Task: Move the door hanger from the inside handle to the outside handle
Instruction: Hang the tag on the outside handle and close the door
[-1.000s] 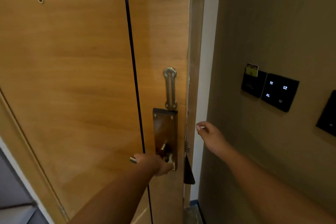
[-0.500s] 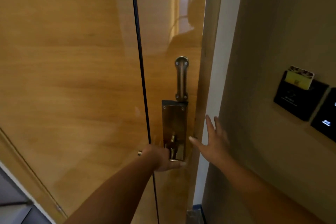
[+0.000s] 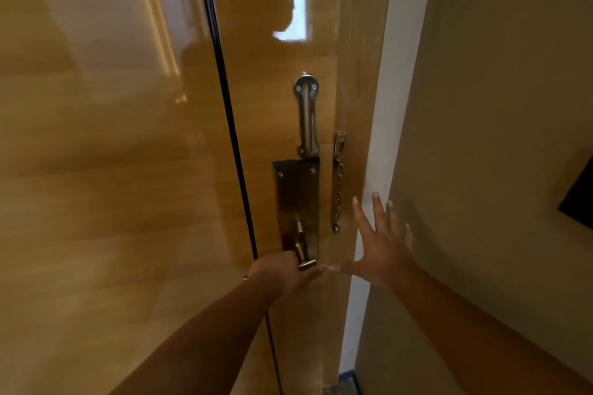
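Observation:
The glossy wooden door (image 3: 128, 202) fills the left and middle of the head view. My left hand (image 3: 282, 272) is shut on the inside lever handle (image 3: 306, 263), which sits at the foot of a dark metal plate (image 3: 296, 199). My right hand (image 3: 382, 244) is spread flat with fingers apart against the door frame (image 3: 353, 106) and the white strip beside it, its thumb close to my left hand. No door hanger shows anywhere; the outside handle is hidden behind the door.
A metal chain slide bar (image 3: 307, 115) is screwed on above the plate. A security chain (image 3: 338, 189) hangs from the frame. The beige wall (image 3: 497, 138) runs on the right with a dark panel (image 3: 580, 202) at the edge.
The door has swung shut against the frame, closing the gap where a dark piece showed a second ago. My right hand went from curled near the edge to flat on the frame.

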Demonstrator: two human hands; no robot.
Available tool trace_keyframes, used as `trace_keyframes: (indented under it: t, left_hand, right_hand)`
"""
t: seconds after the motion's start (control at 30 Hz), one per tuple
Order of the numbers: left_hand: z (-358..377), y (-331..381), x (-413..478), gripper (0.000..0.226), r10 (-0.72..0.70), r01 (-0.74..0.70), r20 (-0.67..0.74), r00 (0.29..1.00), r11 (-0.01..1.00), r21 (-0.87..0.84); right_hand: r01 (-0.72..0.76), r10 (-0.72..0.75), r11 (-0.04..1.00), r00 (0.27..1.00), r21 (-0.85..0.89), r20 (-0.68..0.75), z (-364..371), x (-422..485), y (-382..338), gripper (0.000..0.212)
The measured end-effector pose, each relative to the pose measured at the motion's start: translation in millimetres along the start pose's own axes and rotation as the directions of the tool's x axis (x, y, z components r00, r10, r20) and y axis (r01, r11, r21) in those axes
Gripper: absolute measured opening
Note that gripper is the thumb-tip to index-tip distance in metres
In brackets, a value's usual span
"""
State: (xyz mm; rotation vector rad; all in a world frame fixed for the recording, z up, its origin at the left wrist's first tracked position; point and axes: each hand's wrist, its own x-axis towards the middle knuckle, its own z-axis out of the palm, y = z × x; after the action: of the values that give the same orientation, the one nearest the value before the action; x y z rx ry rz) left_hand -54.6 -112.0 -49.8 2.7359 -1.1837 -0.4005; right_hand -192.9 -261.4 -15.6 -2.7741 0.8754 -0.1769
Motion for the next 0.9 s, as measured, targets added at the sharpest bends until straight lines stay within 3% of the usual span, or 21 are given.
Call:
trace_keyframes:
  t: [0.27, 0.53, 0.9]
  left_hand:
    - [4, -14, 55, 0.057, -0.024, 0.011, -0.152, 0.988, 0.996, -0.091]
    - [12, -25, 83, 0.072, 0.05, -0.083, -0.278, 0.959, 0.991, -0.108]
    - [7, -24, 77, 0.071, 0.022, -0.054, -0.26, 0.965, 0.992, -0.118]
  right_hand:
    - [-0.043, 0.043, 0.998, 0.999, -0.035, -0.001, 9, 36, 5, 0.126]
    - [-0.058, 0.058, 0.998, 0.998, -0.029, -0.009, 23, 48, 7, 0.124]
    - [-0.1, 0.1, 0.995, 0.994, -0.014, -0.033, 29, 33, -12, 0.126]
